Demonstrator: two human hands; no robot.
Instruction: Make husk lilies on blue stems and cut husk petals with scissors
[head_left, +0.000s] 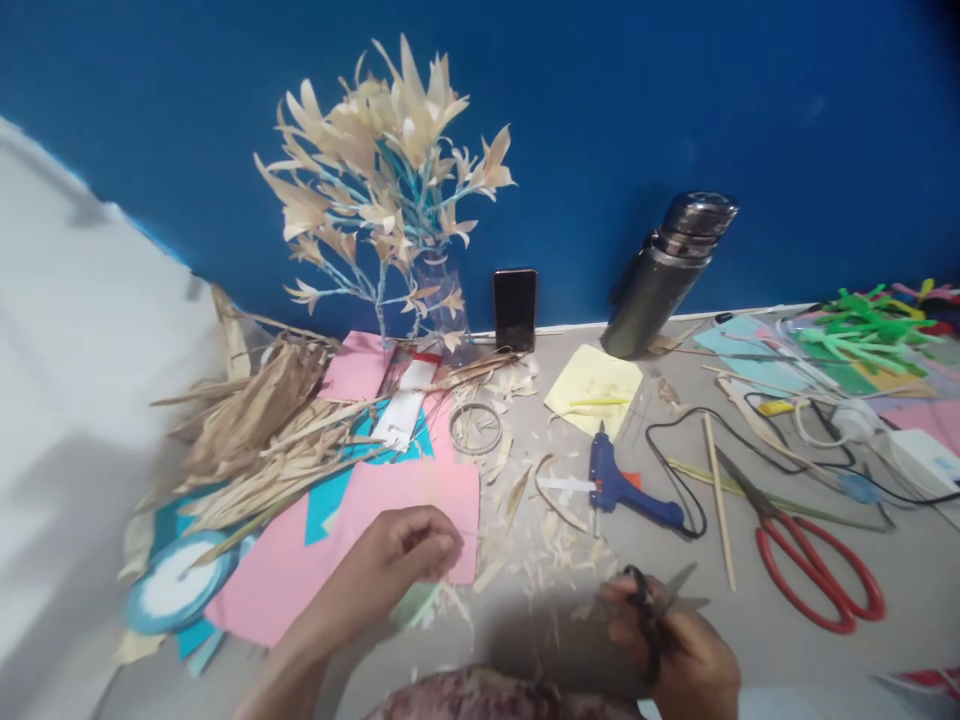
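My left hand is above a pink sheet of paper, its fingers curled in and the thumb against them. Whatever it may pinch is too small to make out. In my right hand is a small pair of scissors with dark handles, the blades apart and pointing right. Pale scraps of dry husk are scattered on the table between my hands. Just beyond them lies a blue glue gun, a white glue stick at its back. A ring-shaped roll sits near the pink paper.
Dried husks are heaped at left beside a blue ribbon spool. A bottle of husk flowers, a phone and a flask stand by the blue wall. Large red-handled scissors, a stick and cables lie right.
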